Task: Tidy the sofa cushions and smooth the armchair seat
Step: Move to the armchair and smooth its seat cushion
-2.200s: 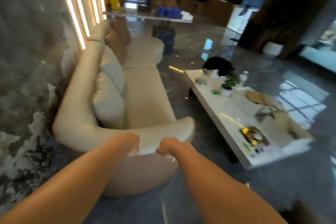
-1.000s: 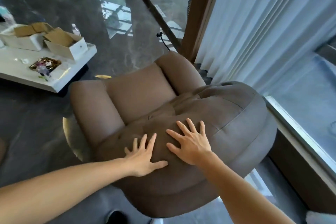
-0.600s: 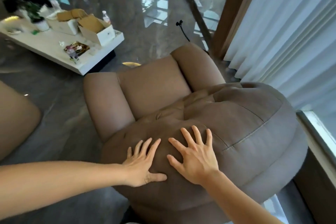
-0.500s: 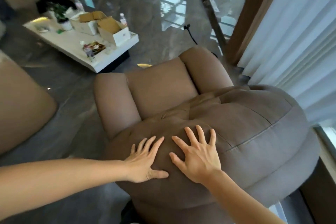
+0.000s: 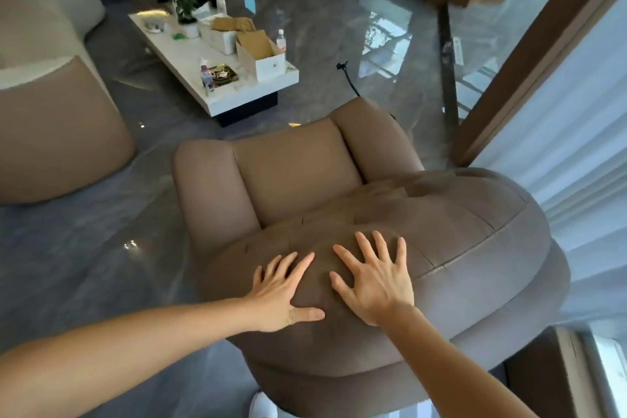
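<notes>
A brown padded armchair [image 5: 458,231] fills the middle of the view, seen from behind its rounded backrest. Its seat [image 5: 298,166] lies beyond the backrest, between two thick arms. My left hand [image 5: 285,292] lies flat on the top of the backrest, fingers spread, holding nothing. My right hand [image 5: 373,275] rests flat beside it, just to the right, fingers also spread. The sofa [image 5: 51,119], cream and tan, shows at the left edge; I see no cushions on it from here.
A white low table [image 5: 190,58] stands beyond the armchair with cardboard boxes [image 5: 261,54], bottles, a plant and a small tray. White curtains [image 5: 576,132] and a wooden frame line the right. A black cable lies on the glossy grey floor.
I turned from the cream sofa's arm to the armchair and laid both hands flat on its backrest. Since then the hands have stayed put while my view swung left and up.
</notes>
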`<state>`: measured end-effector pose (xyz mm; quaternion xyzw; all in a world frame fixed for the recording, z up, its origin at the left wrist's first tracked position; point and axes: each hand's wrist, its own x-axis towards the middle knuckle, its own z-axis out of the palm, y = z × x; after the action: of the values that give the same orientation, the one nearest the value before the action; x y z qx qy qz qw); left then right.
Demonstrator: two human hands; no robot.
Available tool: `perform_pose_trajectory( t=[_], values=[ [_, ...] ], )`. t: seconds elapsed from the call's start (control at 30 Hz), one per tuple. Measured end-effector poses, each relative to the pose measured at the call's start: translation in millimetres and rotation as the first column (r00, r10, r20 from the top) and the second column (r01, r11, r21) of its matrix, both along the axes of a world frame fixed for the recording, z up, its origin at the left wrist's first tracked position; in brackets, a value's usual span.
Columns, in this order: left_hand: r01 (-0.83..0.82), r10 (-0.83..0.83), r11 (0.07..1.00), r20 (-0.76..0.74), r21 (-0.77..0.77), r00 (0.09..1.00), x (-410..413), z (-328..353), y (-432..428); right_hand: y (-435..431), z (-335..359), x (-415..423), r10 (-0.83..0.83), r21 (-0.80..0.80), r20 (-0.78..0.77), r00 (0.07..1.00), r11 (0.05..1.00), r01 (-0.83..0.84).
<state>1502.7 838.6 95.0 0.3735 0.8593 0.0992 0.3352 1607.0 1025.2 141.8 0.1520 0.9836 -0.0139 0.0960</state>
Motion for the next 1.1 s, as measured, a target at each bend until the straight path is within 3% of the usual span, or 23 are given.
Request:
perform_pose_trajectory(
  t=[0.53, 0.97, 1.1],
  values=[
    [-0.260, 0.260, 0.964, -0.016, -0.052, 0.966, 65.7, 17.2, 95.0, 116.2, 0.9, 10.3, 0.238, 0.020, 0.040, 0.971, 0.971, -0.239],
    [-0.474, 0.474, 0.879, -0.024, -0.054, 0.880, 106.2, 25.2, 94.2, 120.6, 4.0, 17.9, 0.286, 0.025, 0.110, 0.952, 0.957, -0.290],
    [-0.498, 0.499, 0.865, 0.007, -0.056, 0.866, 105.1, 38.4, 91.5, 113.5, 16.1, 15.1, 0.291, 0.037, 0.218, 0.932, 0.951, -0.305]
  ],
)
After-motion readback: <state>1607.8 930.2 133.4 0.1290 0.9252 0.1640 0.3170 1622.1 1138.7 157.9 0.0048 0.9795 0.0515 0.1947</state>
